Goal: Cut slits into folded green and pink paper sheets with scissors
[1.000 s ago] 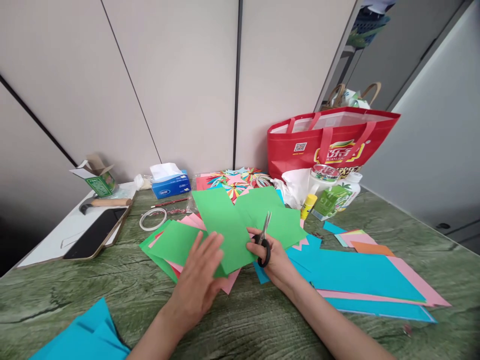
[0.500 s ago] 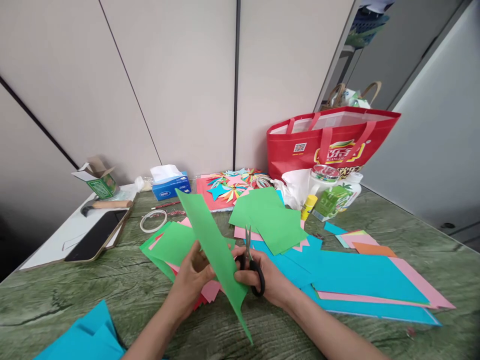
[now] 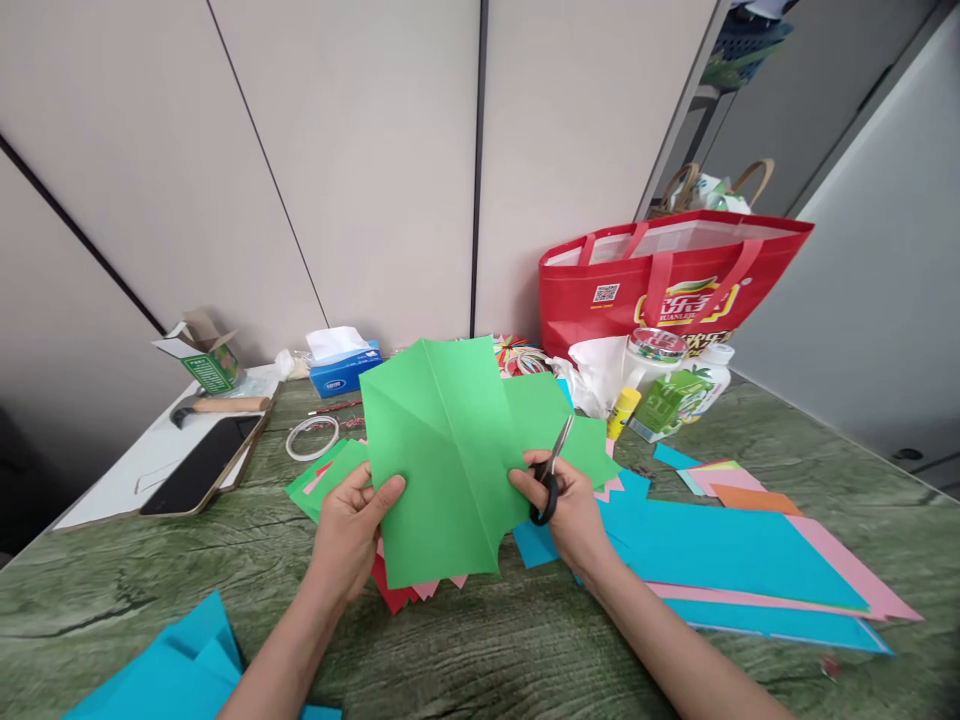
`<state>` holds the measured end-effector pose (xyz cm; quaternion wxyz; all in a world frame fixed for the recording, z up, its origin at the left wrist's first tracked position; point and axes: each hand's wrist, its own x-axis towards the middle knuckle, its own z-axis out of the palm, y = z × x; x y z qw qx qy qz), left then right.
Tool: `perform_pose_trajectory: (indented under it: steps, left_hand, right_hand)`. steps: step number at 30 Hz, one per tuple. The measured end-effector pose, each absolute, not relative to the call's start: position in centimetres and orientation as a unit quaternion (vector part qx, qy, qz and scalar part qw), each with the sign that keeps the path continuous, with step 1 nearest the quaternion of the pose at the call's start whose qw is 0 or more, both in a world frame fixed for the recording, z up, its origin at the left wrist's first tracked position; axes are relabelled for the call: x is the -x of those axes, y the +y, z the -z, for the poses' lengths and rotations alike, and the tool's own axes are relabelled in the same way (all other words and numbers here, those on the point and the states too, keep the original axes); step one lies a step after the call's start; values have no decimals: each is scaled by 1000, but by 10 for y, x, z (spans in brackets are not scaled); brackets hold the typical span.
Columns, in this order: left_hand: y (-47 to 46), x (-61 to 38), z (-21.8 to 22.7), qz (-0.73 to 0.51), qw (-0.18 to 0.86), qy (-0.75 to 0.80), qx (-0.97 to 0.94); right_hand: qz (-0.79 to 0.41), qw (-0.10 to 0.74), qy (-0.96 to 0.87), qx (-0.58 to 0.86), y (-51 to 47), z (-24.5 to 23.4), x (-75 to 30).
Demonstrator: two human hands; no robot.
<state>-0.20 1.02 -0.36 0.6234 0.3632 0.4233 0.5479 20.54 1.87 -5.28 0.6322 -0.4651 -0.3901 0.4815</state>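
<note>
The left hand (image 3: 349, 525) is gripping the left edge of a creased green sheet (image 3: 442, 460), thumb lying on the near face and fingers closing behind it. The right hand (image 3: 570, 505) is pinching the sheet's right edge while its fingers are closing through the black handles of a pair of scissors (image 3: 551, 472), whose blades are pointing far and to the right. The sheet is being held upright and unfolded above the middle of the green table (image 3: 480, 650), showing a vertical crease and a diagonal one. Beneath it, more green, pink and red paper pieces (image 3: 409, 592) are lying in a loose pile. To the right, large blue sheets (image 3: 720, 550) are lying on a pink sheet (image 3: 855, 575). At the near left edge, further blue paper (image 3: 172, 670) is showing. Farther off, a tape roll (image 3: 311, 437), a blue tissue box (image 3: 345, 370) and a dark tablet (image 3: 202, 465) are lying to the left, while a yellow glue stick (image 3: 622, 412) and a red bag (image 3: 667, 285) are standing at the far right
</note>
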Motion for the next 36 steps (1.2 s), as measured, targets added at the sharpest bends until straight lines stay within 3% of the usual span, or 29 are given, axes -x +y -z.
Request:
perform_pose_trajectory:
  steps: [13, 21, 27, 36]
  left_hand:
    - [21, 18, 5, -571, 568, 474, -356]
    - [21, 23, 6, -488, 577, 503, -419]
    - [15, 18, 0, -411, 638, 489, -429]
    - [18, 19, 4, -427, 678, 492, -340]
  right_hand:
    - [-458, 655, -353, 486, 30, 49, -224]
    - [-494, 632, -342, 490, 36, 49, -238]
    - [-467, 660, -319, 495, 36, 54, -233]
    - [-459, 657, -351, 484, 29, 46, -227]
